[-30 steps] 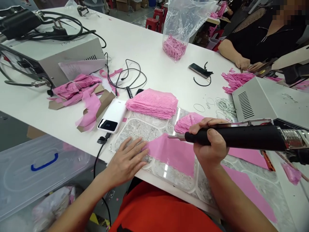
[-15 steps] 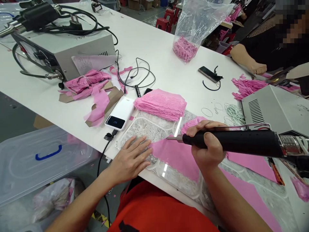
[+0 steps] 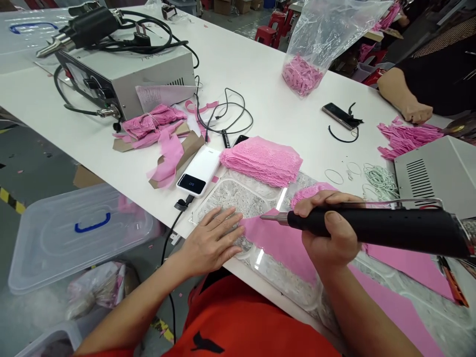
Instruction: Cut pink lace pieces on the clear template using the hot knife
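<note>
My left hand (image 3: 213,241) lies flat with fingers spread, its fingertips at the left end of a pink fabric piece (image 3: 284,245). My right hand (image 3: 332,230) is wrapped round a thick black handheld tool (image 3: 390,229). The tool's metal tip points left and touches or hovers just over the fabric's upper edge; which of the two I cannot tell. Beneath the fabric is a clear-covered, grey patterned mat (image 3: 238,196). Behind it sits a stack of pink lace pieces (image 3: 262,159), and another lace piece (image 3: 314,191) is partly hidden behind my right hand.
A white power bank (image 3: 199,171) with a cable lies left of the stack. Grey machine boxes stand at the back left (image 3: 126,74) and right (image 3: 439,171). A phone (image 3: 340,115) and a bag of pink strips (image 3: 302,74) lie farther back. Another person's hand (image 3: 418,111) rests at right.
The whole view has shifted, so the table's things appear farther right. My right hand and the tool sit slightly lower against the fabric; my left hand stays in place on it.
</note>
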The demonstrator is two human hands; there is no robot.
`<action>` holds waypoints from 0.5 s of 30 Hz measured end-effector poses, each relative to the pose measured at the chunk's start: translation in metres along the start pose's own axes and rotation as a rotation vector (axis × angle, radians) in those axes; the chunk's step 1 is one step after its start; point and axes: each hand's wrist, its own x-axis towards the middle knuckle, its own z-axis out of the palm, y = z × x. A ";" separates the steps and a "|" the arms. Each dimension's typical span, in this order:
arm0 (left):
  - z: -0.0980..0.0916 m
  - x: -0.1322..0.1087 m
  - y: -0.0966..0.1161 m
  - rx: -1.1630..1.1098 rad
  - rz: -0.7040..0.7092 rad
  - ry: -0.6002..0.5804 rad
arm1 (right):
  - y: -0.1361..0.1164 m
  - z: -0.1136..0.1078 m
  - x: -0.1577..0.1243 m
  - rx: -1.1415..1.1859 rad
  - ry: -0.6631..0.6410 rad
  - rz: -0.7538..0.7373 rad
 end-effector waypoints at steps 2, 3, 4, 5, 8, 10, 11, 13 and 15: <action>-0.001 0.000 0.000 -0.006 -0.007 0.000 | 0.000 0.002 -0.002 -0.002 -0.012 0.007; -0.001 0.000 0.000 -0.007 -0.008 0.000 | 0.001 0.002 -0.002 -0.005 -0.014 0.008; -0.001 0.000 0.000 -0.006 -0.007 0.002 | 0.002 0.002 -0.002 -0.006 -0.014 0.009; -0.001 0.000 0.000 -0.004 -0.006 0.003 | 0.002 0.002 -0.002 -0.005 -0.011 0.009; 0.000 -0.001 0.001 0.002 -0.005 0.010 | 0.003 0.002 -0.003 0.005 -0.014 0.015; 0.000 -0.001 0.001 0.001 -0.007 0.011 | 0.003 0.003 -0.003 0.002 -0.017 0.019; 0.000 -0.001 0.001 -0.002 -0.009 0.010 | 0.003 0.003 -0.003 -0.003 -0.018 0.021; 0.000 -0.001 0.001 -0.011 -0.017 0.008 | 0.002 0.004 -0.003 -0.014 -0.019 0.028; 0.000 -0.001 0.001 -0.019 -0.023 0.009 | 0.001 0.006 -0.004 -0.011 -0.024 0.030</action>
